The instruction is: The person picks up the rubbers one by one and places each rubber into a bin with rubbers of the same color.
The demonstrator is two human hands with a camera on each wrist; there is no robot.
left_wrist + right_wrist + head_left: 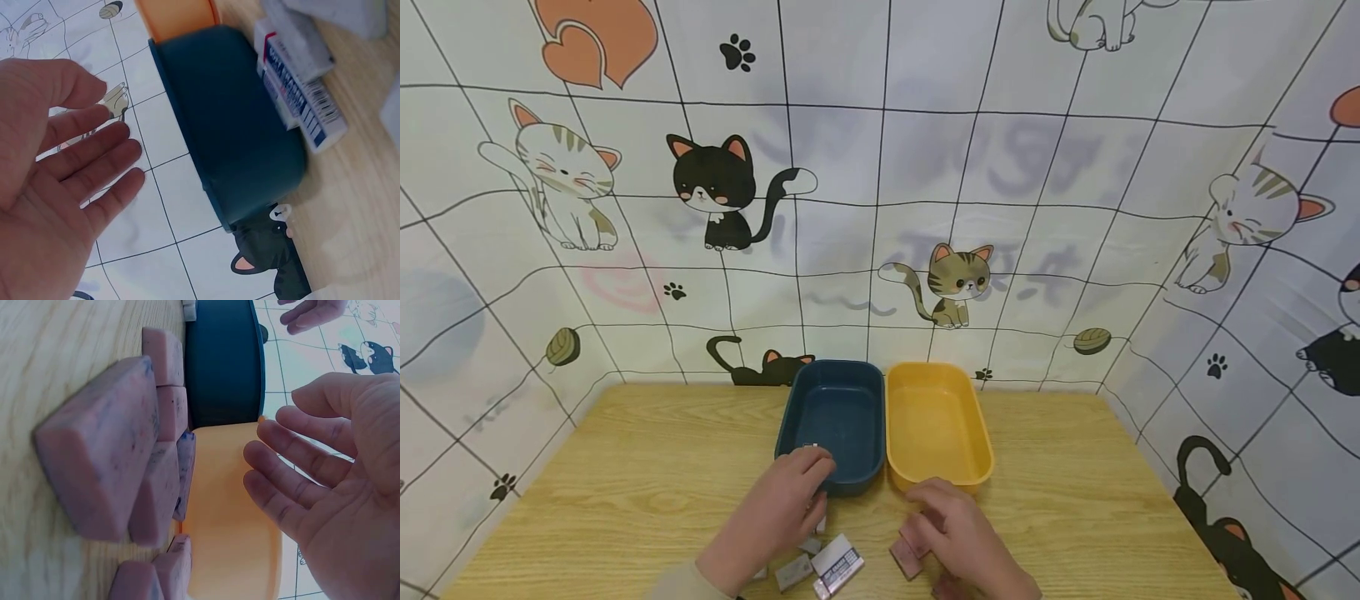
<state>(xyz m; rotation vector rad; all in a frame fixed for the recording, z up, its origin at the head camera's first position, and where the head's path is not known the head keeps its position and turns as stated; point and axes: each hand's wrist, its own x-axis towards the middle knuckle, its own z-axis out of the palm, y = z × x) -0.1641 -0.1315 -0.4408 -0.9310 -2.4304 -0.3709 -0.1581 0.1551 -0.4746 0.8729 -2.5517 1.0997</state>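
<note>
My left hand (775,508) hovers at the near left corner of the dark blue bin (835,425), fingers relaxed, palm bare in the left wrist view. Under it lie a white eraser in a printed sleeve (838,567) and several smaller grey-white erasers (793,573). Printed erasers (306,94) also show beside the bin in the left wrist view. My right hand (958,533) is over several pink blocks (906,558), just in front of the yellow bin (936,417). In the right wrist view its fingers are loosely bent with nothing between them, and the pink blocks (100,450) look dark-speckled.
The two bins stand side by side on the wooden table (685,442), near its back edge. White cloth (880,233) with cat drawings and grid lines hangs behind the table and along both sides.
</note>
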